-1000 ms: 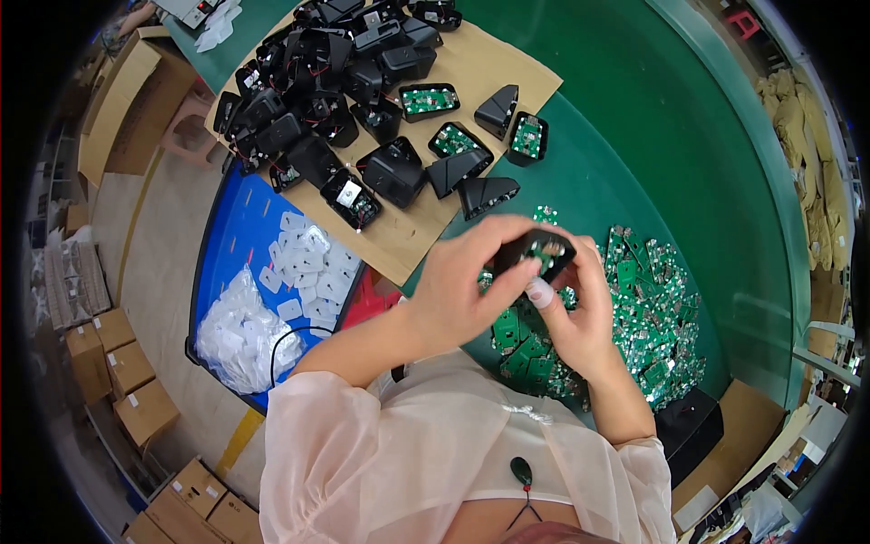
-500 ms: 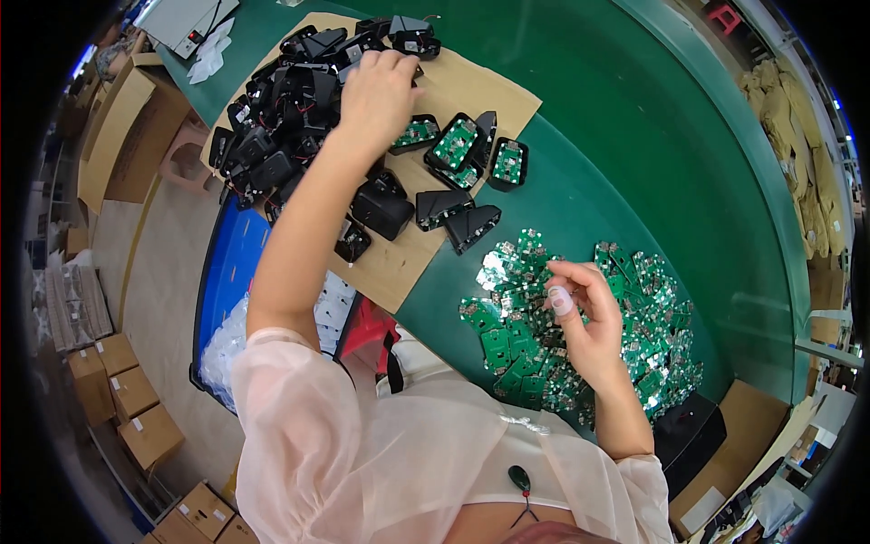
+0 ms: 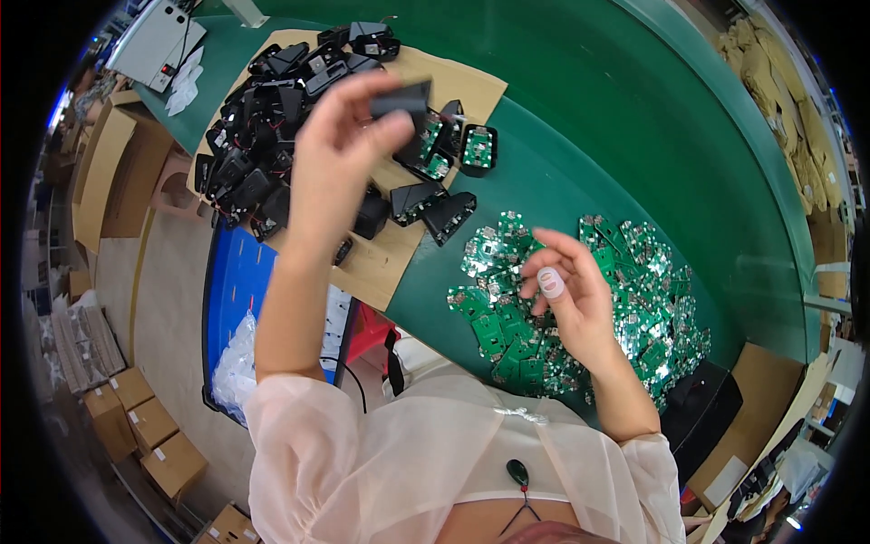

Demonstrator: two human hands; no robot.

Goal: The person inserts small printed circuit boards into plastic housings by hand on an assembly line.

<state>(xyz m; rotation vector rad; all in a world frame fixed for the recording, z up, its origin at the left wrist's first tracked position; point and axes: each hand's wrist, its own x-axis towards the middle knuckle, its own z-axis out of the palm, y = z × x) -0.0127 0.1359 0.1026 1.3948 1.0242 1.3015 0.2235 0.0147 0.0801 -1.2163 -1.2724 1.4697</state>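
Note:
My left hand [image 3: 337, 136] is raised over the cardboard sheet and grips a black plastic housing [image 3: 406, 100] between thumb and fingers; both are slightly blurred. Under and left of it lies a heap of black housings [image 3: 272, 102] with thin red wires. To its right, several housings have green circuit boards inside, one of them an upright housing [image 3: 478, 150]. Two angled black housings [image 3: 449, 218] lie closer to me. My right hand [image 3: 580, 295] hovers over a spread of loose green circuit boards [image 3: 512, 340], fingers loosely bent and apart, nothing visible in them. A whitish cover wraps its thumb.
A brown cardboard sheet [image 3: 376, 276] lies on the green table [image 3: 544, 172]. At left stand a blue bin [image 3: 237, 272] with clear plastic bags and an open carton [image 3: 118, 181]. A grey-white device [image 3: 154, 41] sits far left. A black box [image 3: 702, 403] stands at right.
My left hand has come back from the heap toward me and now holds a black housing. The right hand has shifted slightly left, still above the boards. The whole view has turned a little.

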